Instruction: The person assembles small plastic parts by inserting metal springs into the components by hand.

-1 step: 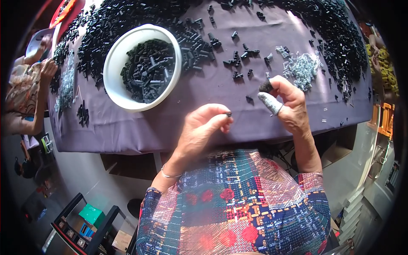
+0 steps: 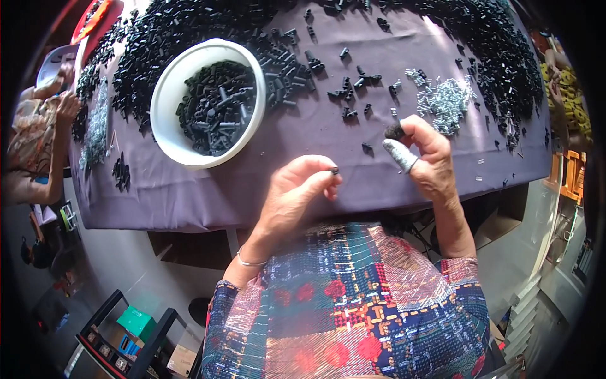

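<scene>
My left hand is closed over the near edge of the table. Between its thumb and forefinger sits a small black plastic piece, mostly hidden by the fingers. To its right, my right hand has a dark cover on the forefinger and a pale grey cover on the thumb. Those two fingertips come together in a pinch; what they hold, if anything, is too small to make out. Just beyond them lies a small metal spring. A heap of silvery springs spreads behind that hand.
A white tub of black plastic parts stands left of centre on the purple cloth. Large piles of black parts cover the far left and far right. Other people's hands work at the left and right table edges.
The view has shifted slightly, so the table things appear a little to the left. Both hands keep nearly the same pose and place.
</scene>
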`<state>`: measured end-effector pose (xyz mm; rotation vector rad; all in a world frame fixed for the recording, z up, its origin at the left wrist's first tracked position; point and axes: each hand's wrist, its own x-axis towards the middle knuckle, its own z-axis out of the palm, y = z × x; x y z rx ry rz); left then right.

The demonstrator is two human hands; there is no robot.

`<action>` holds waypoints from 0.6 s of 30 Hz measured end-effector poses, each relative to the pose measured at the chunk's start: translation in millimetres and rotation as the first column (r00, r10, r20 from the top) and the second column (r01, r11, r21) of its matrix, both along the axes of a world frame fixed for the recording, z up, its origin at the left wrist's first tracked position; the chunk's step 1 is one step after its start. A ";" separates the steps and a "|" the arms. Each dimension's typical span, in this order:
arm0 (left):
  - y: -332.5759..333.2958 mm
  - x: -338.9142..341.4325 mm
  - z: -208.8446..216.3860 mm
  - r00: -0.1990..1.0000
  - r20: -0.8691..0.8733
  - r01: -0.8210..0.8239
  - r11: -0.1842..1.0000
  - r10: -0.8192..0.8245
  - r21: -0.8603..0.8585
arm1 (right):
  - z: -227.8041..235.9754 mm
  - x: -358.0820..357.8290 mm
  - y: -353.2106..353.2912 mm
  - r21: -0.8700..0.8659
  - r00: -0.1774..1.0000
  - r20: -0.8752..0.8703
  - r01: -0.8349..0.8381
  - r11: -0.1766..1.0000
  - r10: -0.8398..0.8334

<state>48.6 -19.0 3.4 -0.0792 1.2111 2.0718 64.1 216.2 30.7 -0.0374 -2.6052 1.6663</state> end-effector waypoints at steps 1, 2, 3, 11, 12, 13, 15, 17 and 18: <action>-0.7 0.5 -1.4 1.000 -0.001 0.006 1.000 -0.006 0.010 | -8.0 4.2 2.7 0.144 0.997 -0.071 -0.002 0.990 0.012; -1.0 0.8 -3.2 1.000 0.002 -0.007 1.000 0.007 0.030 | -13.0 9.3 -0.4 0.206 0.990 -0.144 0.020 0.978 0.010; -0.7 0.6 -4.1 1.000 0.006 -0.021 0.999 0.021 0.050 | -16.3 11.5 -2.8 0.324 0.977 -0.204 0.013 0.946 0.056; 5.8 1.5 -10.0 1.000 -0.012 -0.001 1.000 0.001 0.015 | -33.4 10.5 -15.0 0.627 0.955 -0.275 0.091 0.774 0.111; 5.5 1.5 -10.4 1.000 -0.004 0.004 1.000 -0.004 0.008 | -35.2 10.3 -15.3 0.625 0.954 -0.275 0.087 0.776 0.115; 5.1 1.5 -10.5 1.000 0.004 0.008 1.000 -0.008 -0.001 | -36.7 10.1 -15.6 0.636 0.948 -0.291 0.093 0.766 0.127; 5.8 1.0 -10.0 1.000 -0.006 0.012 1.000 -0.012 -0.006 | -38.1 9.8 -15.8 0.645 0.941 -0.307 0.097 0.758 0.141; 7.0 0.4 -8.1 1.000 -0.015 0.016 1.000 -0.016 -0.010 | -38.5 10.0 -15.2 0.635 0.928 -0.340 0.109 0.764 0.151; 7.8 0.2 -6.2 1.000 -0.012 0.025 0.999 -0.025 -0.026 | -37.6 11.0 -15.0 0.605 0.918 -0.369 0.118 0.787 0.146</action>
